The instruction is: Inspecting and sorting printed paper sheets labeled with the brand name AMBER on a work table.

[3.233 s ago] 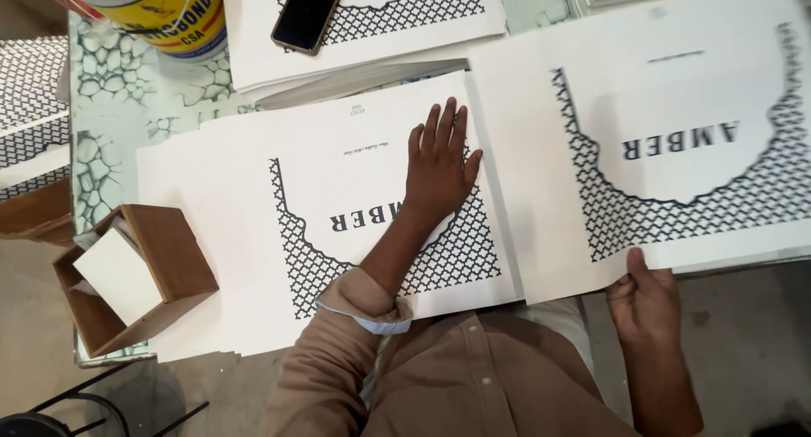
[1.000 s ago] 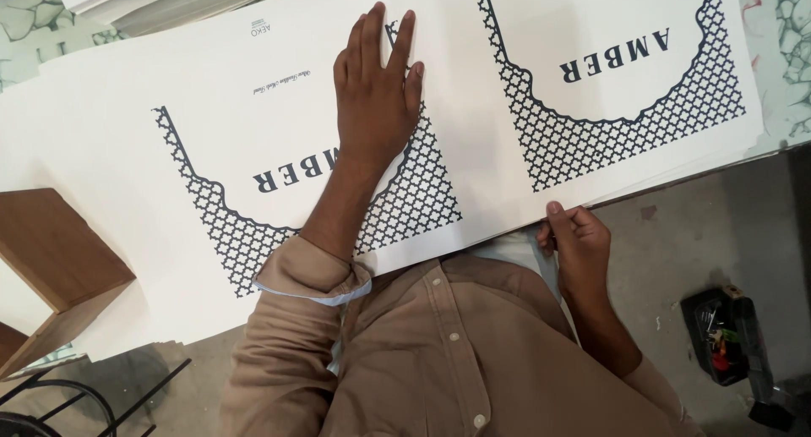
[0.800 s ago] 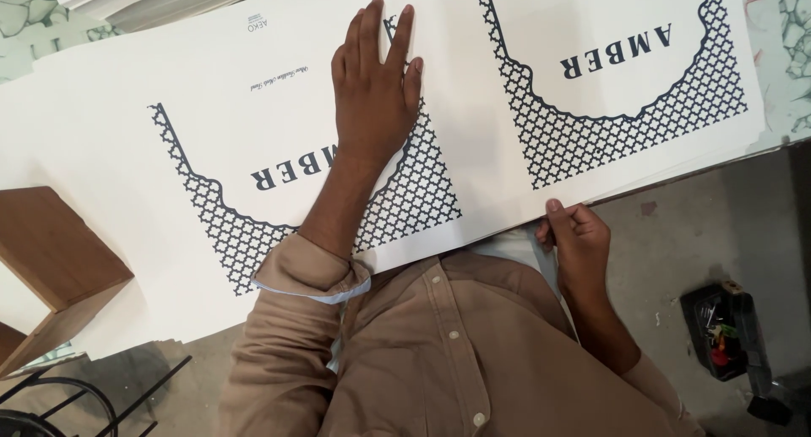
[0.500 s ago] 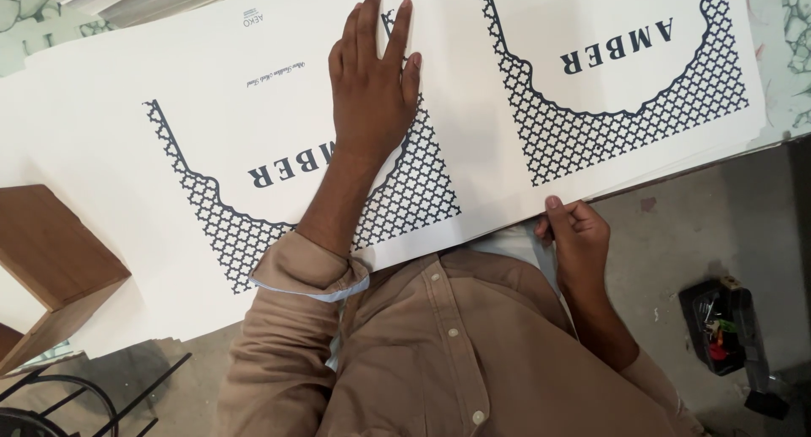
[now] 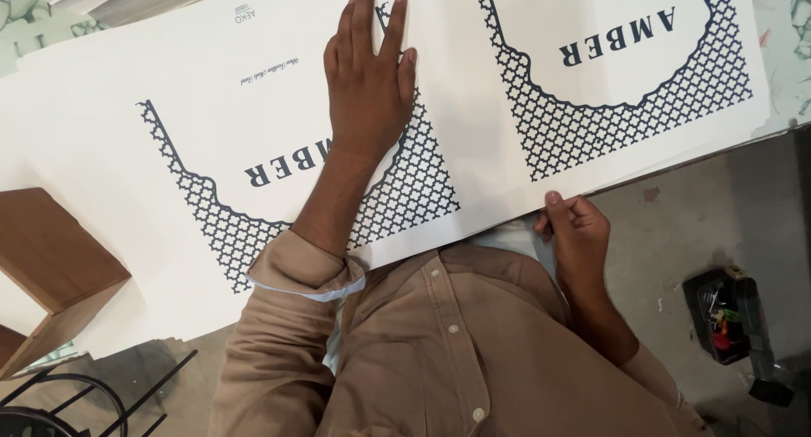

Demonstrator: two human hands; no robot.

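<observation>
The left hand (image 5: 367, 86) lies flat at twelve o'clock, fingers spread wide, pinning the big white printed sheet (image 5: 473, 141) to the stack, while the right hand (image 5: 574, 230) at three o'clock pinches that sheet's near edge between thumb and curled fingers, apparently to steady it.

A large white printed sheet of card (image 5: 279, 124) with a dark blue lattice band and dark lettering lies flat on top of a stack. Right of it, touching, lies a second white card sheet (image 5: 617, 73) with the same lattice pattern. Left of the first sheet stands a brown cardboard box (image 5: 51, 268), its flap open
</observation>
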